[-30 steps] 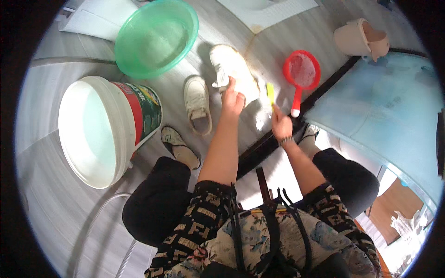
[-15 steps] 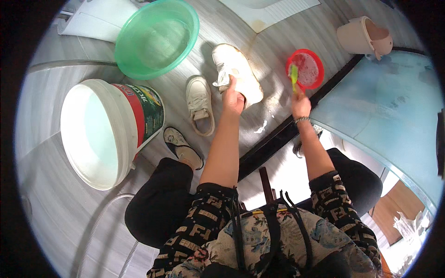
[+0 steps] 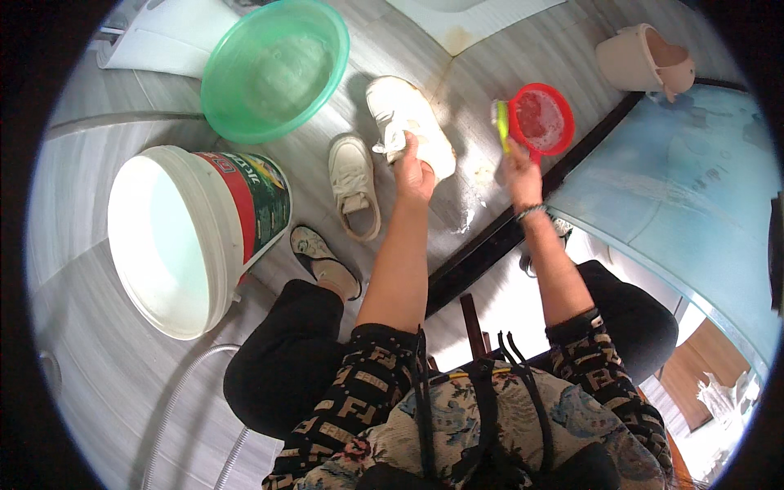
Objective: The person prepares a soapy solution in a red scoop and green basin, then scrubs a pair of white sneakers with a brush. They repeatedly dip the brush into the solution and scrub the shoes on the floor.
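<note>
the right hand [image 3: 521,171] pinches a yellow-green plastic brush [image 3: 503,131], bristles leftward, beside a round red plastic dipper [image 3: 571,119] of suds. left of the brush, and apart from it, the left hand [image 3: 416,173] clasps a white lace-up shoe [image 3: 411,114] near its opening, long axis slanting from upper-left toe to lower-right heel.

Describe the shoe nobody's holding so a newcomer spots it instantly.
Start at the big white bucket on the left, below the green basin. Immediately right of the bucket sits the loose shoe, white and laced, toe pointing up the picture. Unlike the held shoe to its right, gripped by the left hand, no hand touches it.
</note>
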The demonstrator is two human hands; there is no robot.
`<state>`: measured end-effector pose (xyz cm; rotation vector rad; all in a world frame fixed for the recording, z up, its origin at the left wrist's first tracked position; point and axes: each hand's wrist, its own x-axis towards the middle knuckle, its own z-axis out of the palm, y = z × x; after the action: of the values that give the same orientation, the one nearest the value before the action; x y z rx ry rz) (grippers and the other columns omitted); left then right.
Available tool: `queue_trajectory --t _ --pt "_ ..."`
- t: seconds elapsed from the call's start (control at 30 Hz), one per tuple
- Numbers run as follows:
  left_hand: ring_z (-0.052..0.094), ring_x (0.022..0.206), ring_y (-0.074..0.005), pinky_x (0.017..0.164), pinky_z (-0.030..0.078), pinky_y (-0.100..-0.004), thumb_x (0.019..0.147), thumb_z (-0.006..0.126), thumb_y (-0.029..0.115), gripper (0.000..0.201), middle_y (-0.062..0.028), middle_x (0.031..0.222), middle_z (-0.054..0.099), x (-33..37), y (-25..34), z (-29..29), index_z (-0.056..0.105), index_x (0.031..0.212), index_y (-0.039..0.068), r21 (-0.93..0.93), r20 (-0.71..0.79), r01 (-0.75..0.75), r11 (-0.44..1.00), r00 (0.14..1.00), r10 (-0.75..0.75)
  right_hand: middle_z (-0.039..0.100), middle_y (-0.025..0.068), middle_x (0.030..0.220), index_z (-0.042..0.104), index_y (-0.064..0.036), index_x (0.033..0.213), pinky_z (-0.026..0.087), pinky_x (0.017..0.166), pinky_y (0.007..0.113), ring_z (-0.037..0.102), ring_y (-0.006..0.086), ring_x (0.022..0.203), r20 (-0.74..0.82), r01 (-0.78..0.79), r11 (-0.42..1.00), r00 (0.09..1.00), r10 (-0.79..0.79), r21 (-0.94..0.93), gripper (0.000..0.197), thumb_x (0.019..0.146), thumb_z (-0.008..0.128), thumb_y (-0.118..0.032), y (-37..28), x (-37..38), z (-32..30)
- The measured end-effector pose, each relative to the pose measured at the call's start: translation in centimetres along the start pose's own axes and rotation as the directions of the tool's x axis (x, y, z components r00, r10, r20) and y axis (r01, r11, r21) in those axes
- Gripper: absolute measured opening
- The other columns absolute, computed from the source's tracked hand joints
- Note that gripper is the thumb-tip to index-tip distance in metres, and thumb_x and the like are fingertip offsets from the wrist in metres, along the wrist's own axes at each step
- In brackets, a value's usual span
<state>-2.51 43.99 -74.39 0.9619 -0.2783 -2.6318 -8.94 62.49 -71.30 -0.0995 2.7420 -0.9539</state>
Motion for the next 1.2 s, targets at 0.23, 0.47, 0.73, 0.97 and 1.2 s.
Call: queue_trajectory --t 0.23,0.47,0.73,0.97,1.2 --pt "0.049 0.099 -0.0148 0.086 0.039 -0.0289 0.08 0.057 0.022 0.034 -0.0029 0.106 0.053 0.8 -0.4 0.6 0.048 0.108 0.004 -0.227 0.024 0.03 0.974 0.999 -0.025 0.057 0.0207 0.082 0.051 -0.0208 0.113 0.044 0.069 0.04 0.057 0.0337 0.077 0.201 -0.114 0.993 0.974 0.105 0.036 0.033 0.082 0.045 -0.023 -7.2 -8.2 2.2" --pt "0.051 0.096 -0.0164 0.086 0.04 -0.0307 0.085 0.048 0.024 0.03 -0.0046 0.104 0.054 0.4 -1.5 -1.0 0.048 0.106 0.003 -0.267 0.129 0.066 0.961 0.991 -0.033 0.057 0.0193 0.083 0.053 -0.0178 0.111 0.044 0.068 0.038 0.056 0.0332 0.077 0.227 -0.184 0.983 0.957 0.18 -0.004 0.032 0.081 0.043 -0.024 -4.6 -3.7 2.2" --pt "0.047 0.103 -0.0201 0.091 0.036 -0.0356 0.086 0.046 0.024 0.032 -0.006 0.11 0.052 0.4 -1.8 -2.1 0.045 0.111 0.003 -0.229 0.167 0.083 0.97 0.985 -0.045 0.057 0.0204 0.083 0.054 -0.0207 0.109 0.044 0.069 0.04 0.055 0.0353 0.077 0.238 -0.18 0.981 0.952 0.192 -0.071 0.031 0.081 0.042 -0.027 -4.4 -3.7 3.5" --pt "0.047 0.103 -0.0184 0.09 0.037 -0.0339 0.086 0.046 0.024 0.032 -0.0062 0.111 0.051 0.1 -1.4 -2.1 0.045 0.111 0.002 -0.197 0.123 0.038 0.98 0.992 -0.014 0.057 0.0184 0.073 0.054 -0.0201 0.109 0.044 0.062 0.035 0.058 0.0289 0.067 0.185 -0.098 0.995 0.978 0.096 0.003 0.03 0.08 0.048 -0.022 -5.1 -5.9 2.8" --pt "0.046 0.104 -0.0181 0.091 0.036 -0.0343 0.085 0.047 0.023 0.033 -0.0046 0.111 0.05 0.9 -1.6 -2.5 0.045 0.112 0.003 -0.209 0.185 0.09 0.974 0.981 -0.051 0.058 0.0197 0.079 0.054 -0.0211 0.108 0.045 0.068 0.042 0.056 0.0355 0.076 0.189 -0.165 0.978 0.964 0.187 -0.13 0.031 0.079 0.043 -0.025 -4.6 -2.6 2.1"
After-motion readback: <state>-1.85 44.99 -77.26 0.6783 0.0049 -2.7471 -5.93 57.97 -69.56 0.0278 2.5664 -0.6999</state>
